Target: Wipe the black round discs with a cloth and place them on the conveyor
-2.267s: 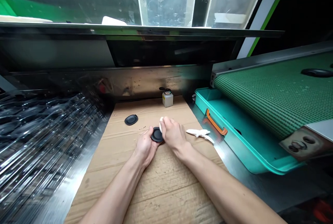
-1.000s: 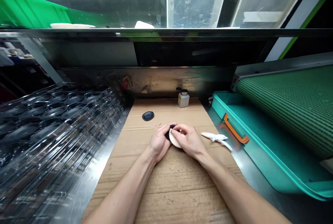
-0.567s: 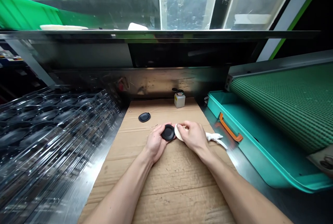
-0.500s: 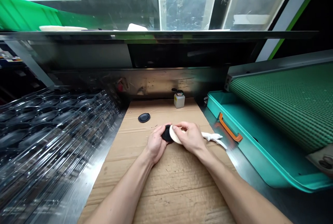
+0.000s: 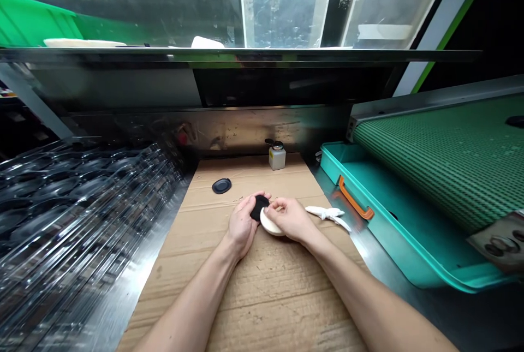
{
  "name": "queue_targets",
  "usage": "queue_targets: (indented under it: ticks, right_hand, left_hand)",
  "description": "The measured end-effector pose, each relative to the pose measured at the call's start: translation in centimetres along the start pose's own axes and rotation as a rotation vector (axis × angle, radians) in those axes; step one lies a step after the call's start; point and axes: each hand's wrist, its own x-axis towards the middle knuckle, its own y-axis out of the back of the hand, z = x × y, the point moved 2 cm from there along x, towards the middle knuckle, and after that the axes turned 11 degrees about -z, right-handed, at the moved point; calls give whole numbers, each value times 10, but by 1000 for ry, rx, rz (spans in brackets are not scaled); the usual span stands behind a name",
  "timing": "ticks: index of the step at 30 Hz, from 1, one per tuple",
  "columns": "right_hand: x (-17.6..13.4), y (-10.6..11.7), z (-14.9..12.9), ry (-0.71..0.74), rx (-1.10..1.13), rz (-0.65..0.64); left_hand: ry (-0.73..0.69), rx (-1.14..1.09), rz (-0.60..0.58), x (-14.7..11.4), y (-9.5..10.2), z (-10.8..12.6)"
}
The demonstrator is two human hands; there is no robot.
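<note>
My left hand [image 5: 243, 223] is closed around the edge of a round black piece [image 5: 258, 207], holding it face up above the cardboard. Between the fingers of my right hand [image 5: 290, 218] is a round cream-white pad [image 5: 271, 224]; it overlaps the lower right edge of the black piece. Whether the two are pressed together cannot be made out. A similar dark oval piece [image 5: 221, 186] lies on the cardboard sheet [image 5: 270, 297] beyond my left hand. Beside my right wrist rests a knotted white cloth strip [image 5: 327, 213].
A small white bottle [image 5: 277, 156] with a dark cap stands at the cardboard's far edge. Stacked clear plastic trays [image 5: 82, 221] fill the left. To the right sits a teal bin [image 5: 405, 243] with an orange handle, under a green conveyor belt [image 5: 450, 144]. A metal shelf [image 5: 245, 56] crosses ahead.
My right hand has shifted the white pad down along the black piece, so more of the black face shows. A dark object has come into view on the belt at the right.
</note>
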Motion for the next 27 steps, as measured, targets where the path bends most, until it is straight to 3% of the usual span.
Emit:
queue_targets:
  ticks: [3,7,10,12,16,21,27]
  right_hand:
    - [-4,-11,-7,41,-22,-70]
    - [-9,-10,-19,183,-317,235]
    - [-7,-8,-20,123,-582,370]
    - [-5,-8,-19,98,-607,432]
    - [-3,-10,-17,167,-605,370]
    - [-1,10,0,-3,-545,502]
    - [1,9,12,21,-476,426]
  left_hand:
    - [-13,-36,34,0,0,1]
    - [19,-85,22,0,-1,1]
    - [46,-144,29,0,-1,2]
    - [58,-181,61,1,0,3]
    - [93,-200,43,3,2,3]
    - [176,-328,41,2,11,8]
    - [180,-504,13,-1,14,21]
